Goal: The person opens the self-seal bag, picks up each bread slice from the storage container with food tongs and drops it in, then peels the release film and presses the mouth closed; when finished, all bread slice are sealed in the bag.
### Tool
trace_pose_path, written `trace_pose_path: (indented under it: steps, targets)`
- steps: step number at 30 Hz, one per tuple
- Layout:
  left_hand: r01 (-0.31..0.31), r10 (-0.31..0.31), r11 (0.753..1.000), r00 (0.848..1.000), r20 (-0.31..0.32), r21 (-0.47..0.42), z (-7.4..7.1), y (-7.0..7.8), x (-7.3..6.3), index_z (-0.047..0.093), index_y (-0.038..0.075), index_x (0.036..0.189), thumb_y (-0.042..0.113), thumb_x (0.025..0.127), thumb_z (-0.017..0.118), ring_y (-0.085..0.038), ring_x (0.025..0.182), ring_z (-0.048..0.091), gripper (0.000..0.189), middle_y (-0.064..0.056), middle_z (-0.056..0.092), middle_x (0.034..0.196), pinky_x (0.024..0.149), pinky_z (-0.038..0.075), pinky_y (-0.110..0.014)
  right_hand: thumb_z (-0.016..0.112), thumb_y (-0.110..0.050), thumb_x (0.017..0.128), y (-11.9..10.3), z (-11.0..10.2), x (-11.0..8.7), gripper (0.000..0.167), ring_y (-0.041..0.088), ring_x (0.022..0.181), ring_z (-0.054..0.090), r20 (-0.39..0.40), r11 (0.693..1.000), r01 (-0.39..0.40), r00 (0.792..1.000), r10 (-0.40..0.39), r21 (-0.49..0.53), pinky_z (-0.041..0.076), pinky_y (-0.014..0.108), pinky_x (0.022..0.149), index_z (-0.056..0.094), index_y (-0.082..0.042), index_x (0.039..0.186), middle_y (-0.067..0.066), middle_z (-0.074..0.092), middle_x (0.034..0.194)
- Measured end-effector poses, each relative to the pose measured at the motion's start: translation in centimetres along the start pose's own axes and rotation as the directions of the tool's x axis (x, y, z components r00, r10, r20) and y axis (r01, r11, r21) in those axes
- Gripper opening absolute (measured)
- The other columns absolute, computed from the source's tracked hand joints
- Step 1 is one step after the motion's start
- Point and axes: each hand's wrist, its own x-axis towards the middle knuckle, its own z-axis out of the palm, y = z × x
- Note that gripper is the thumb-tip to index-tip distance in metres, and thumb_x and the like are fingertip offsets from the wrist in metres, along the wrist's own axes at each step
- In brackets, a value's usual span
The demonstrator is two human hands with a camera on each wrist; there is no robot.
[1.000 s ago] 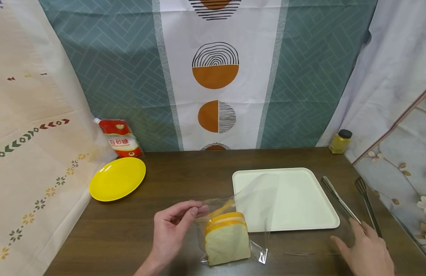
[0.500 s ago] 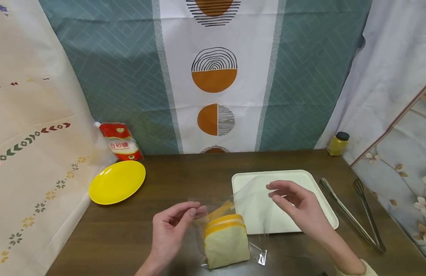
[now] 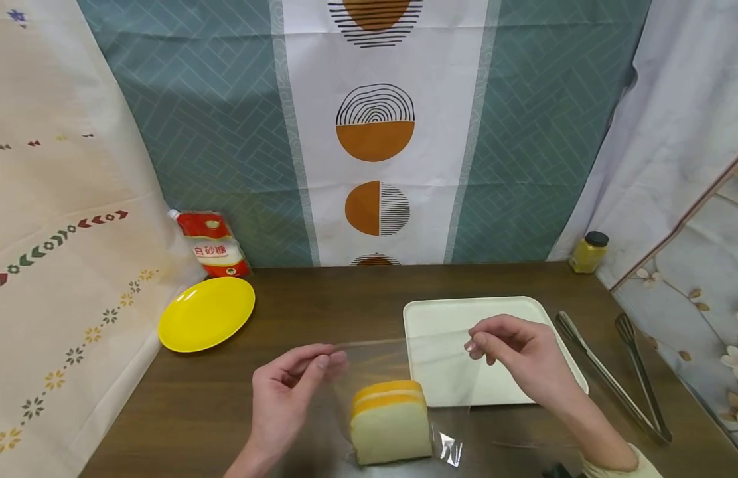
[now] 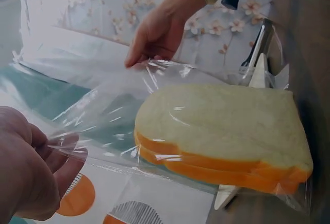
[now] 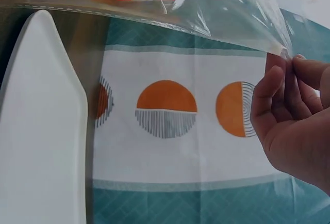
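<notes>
Slices of bread (image 3: 390, 425) with orange crusts sit inside a clear plastic bag (image 3: 381, 358), low in the middle of the head view. My left hand (image 3: 288, 398) pinches the bag's upper left corner between thumb and fingers. At the upper right corner, my right hand (image 3: 521, 352) pinches the film. The bag's top edge stretches between both hands. In the left wrist view the bread (image 4: 221, 131) fills the lower end of the bag, and the right hand (image 4: 160, 33) grips the far corner. Thumb and fingertips of the right hand (image 5: 299, 110) meet on the film in the right wrist view.
A white tray (image 3: 458, 312) lies behind the right hand. Metal tongs (image 3: 608, 378) rest to its right. At the back left are a yellow plate (image 3: 208, 314) and a red and white sugar pouch (image 3: 212, 244). A yellow jar with a black lid (image 3: 589, 252) stands back right.
My right hand has left the tongs, moved left over the tray and pinched the bag's right corner. The bag's top edge is now pulled straighter; my left hand has stayed on its corner.
</notes>
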Motion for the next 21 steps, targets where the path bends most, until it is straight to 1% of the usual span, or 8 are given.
trace_pose_path:
  steps: [5,7,9,12,14,18,21]
  targets:
    - [0.003,-0.003,1.0,1.0,0.02,0.01,-0.4,0.6,0.3,0.066,-0.013,0.109,-0.019,0.092,0.056,-0.027,0.078,0.074,0.02,-0.021,0.073,0.093,0.071,0.059,-0.039,0.063,0.014,0.09,-0.3,-0.3,-0.2,0.019,0.018,0.066,0.069,0.024,0.999,0.028,0.999,-0.029,0.046,0.051,0.027,0.055,0.071,-0.001,0.097,0.01,0.072,0.079]
    - [0.015,-0.015,1.0,1.0,0.021,0.022,-0.5,0.8,0.3,0.067,-0.012,0.108,-0.018,0.092,0.057,-0.027,0.076,0.074,0.019,-0.021,0.074,0.092,0.07,0.059,-0.038,0.062,0.016,0.09,-0.2,-0.4,-0.2,0.021,0.018,0.065,0.069,0.037,0.996,0.042,0.998,-0.045,0.074,0.051,0.027,0.054,0.071,-0.001,0.099,0.01,0.072,0.08]
    - [0.032,-0.032,0.999,0.999,0.017,0.034,-0.5,1.0,0.4,0.068,-0.01,0.108,-0.016,0.093,0.058,-0.026,0.076,0.074,0.019,-0.02,0.074,0.09,0.07,0.059,-0.037,0.062,0.017,0.089,-0.2,-0.4,-0.3,0.023,0.017,0.065,0.069,0.043,0.996,0.045,0.998,-0.048,0.08,0.051,0.027,0.053,0.072,-0.001,0.1,0.01,0.072,0.08]
    - [0.063,-0.064,0.997,0.998,0.01,0.047,-0.5,1.1,0.5,0.069,-0.007,0.107,-0.013,0.094,0.058,-0.025,0.076,0.074,0.018,-0.019,0.074,0.088,0.07,0.059,-0.037,0.062,0.017,0.09,-0.1,-0.4,-0.3,0.025,0.018,0.065,0.069,0.047,0.995,0.036,0.998,-0.04,0.094,0.051,0.027,0.053,0.072,-0.002,0.102,0.01,0.072,0.079]
    - [0.077,-0.078,0.996,0.997,0.008,0.047,-0.5,1.1,0.5,0.069,-0.007,0.106,-0.013,0.094,0.058,-0.025,0.076,0.074,0.017,-0.018,0.074,0.088,0.071,0.059,-0.037,0.062,0.016,0.09,0.0,-0.5,-0.3,0.025,0.017,0.065,0.069,0.047,0.995,0.026,0.998,-0.03,0.099,0.051,0.027,0.052,0.072,-0.003,0.103,0.01,0.072,0.079]
    - [0.081,-0.082,0.996,0.997,0.017,0.032,-0.6,1.1,0.6,0.069,-0.006,0.108,-0.013,0.095,0.057,-0.026,0.077,0.074,0.019,-0.019,0.074,0.087,0.073,0.059,-0.038,0.06,0.016,0.091,0.3,-0.6,-0.2,0.027,0.016,0.065,0.068,0.063,0.99,0.016,0.998,-0.025,0.139,0.051,0.027,0.053,0.071,-0.003,0.105,0.01,0.071,0.079]
    - [0.077,-0.077,0.997,0.996,0.035,0.015,-0.7,1.1,0.7,0.069,-0.003,0.11,-0.013,0.095,0.055,-0.027,0.078,0.074,0.022,-0.019,0.074,0.087,0.073,0.059,-0.037,0.059,0.017,0.091,0.4,-0.7,-0.1,0.027,0.016,0.065,0.067,0.081,0.984,0.012,0.996,-0.027,0.18,0.051,0.028,0.052,0.071,-0.003,0.106,0.011,0.07,0.078]
